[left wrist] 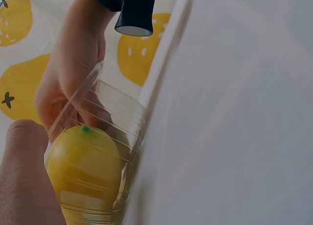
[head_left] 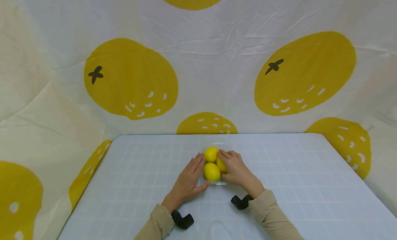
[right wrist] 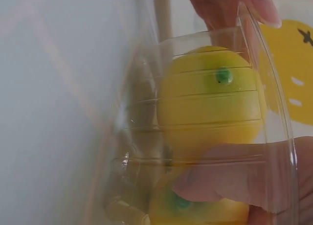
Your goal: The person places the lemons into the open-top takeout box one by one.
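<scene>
Three yellow lemons sit close together in a clear plastic box (head_left: pixel 218 183): a far-left lemon (head_left: pixel 211 154), a near-left lemon (head_left: pixel 212 172) and a right lemon (head_left: pixel 221 165), partly covered by fingers. My right hand (head_left: pixel 237 169) grips the right lemon. In the right wrist view, its thumb (right wrist: pixel 225 173) lies on a lemon with a green tip, inside the ribbed wall. With fingers extended, my left hand (head_left: pixel 186 183) rests along the box's left side, thumb at the near corner. The left wrist view shows a lemon (left wrist: pixel 85 166) through the clear wall.
The box stands on a table (head_left: pixel 149 157) with a pale blue checked cloth. White curtains with yellow fruit prints (head_left: pixel 133 81) hang behind and beside it. Dark wrist cameras, one on the left (head_left: pixel 182 220) and one on the right (head_left: pixel 240 202), sit beside the sleeves.
</scene>
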`<state>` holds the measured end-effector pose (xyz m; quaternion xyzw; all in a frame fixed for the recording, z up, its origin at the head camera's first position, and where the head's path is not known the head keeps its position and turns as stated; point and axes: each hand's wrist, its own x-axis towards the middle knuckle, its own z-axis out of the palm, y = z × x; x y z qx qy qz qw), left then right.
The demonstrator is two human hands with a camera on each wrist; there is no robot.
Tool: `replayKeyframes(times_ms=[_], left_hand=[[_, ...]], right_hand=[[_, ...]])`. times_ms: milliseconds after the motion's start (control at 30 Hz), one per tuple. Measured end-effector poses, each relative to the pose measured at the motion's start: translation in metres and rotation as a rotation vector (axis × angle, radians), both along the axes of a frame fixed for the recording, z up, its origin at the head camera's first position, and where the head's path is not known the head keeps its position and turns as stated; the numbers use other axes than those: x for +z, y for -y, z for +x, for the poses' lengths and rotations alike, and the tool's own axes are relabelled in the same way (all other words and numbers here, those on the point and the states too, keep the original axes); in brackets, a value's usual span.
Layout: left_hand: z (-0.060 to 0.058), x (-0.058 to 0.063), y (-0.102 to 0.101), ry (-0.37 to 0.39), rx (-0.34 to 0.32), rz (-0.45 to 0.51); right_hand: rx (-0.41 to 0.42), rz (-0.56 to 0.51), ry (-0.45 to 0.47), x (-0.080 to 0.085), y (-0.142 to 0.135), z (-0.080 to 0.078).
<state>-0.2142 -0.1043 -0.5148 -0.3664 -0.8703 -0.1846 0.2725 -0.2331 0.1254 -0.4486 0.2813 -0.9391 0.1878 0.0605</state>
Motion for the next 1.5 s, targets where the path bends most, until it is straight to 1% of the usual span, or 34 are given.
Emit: replayKeyframes(times_ms=[200,367,533,667,767,1033,1200,1333,1400,1500], left_hand=[[-0.001,0.000,0.000,0.009,0.000,0.005],[0.000,0.000,0.000,0.048,0.006,-0.002],[0.000,-0.001,-0.001,0.065,0.015,-0.017],[0.001,0.000,-0.002,0.097,0.021,-0.030],[0.002,0.001,-0.003,0.111,0.018,-0.033],[0.001,0.002,-0.003,0.080,0.016,-0.021],[-0.001,0.001,-0.002,0.083,0.020,-0.023],[-0.002,-0.001,-0.002,0.061,0.013,-0.016],[-0.002,-0.001,-0.002,0.053,0.008,-0.004],[-0.002,-0.001,-0.003,0.060,-0.007,0.026]], right_hand=[[-0.047,-0.080,-0.002,-0.003,0.003,-0.001],[-0.043,-0.090,-0.027,-0.003,0.003,0.000],[-0.036,-0.035,-0.050,0.000,0.004,0.000],[-0.020,0.038,-0.039,0.005,0.008,0.001],[-0.012,0.065,-0.026,0.007,0.011,0.003],[-0.017,0.061,-0.007,0.005,0.012,0.003],[-0.016,0.017,-0.008,0.003,0.012,0.001],[-0.019,-0.012,-0.010,0.002,0.011,0.001],[-0.019,-0.014,-0.008,0.002,0.010,0.000],[-0.019,-0.017,0.004,0.002,0.008,-0.001]])
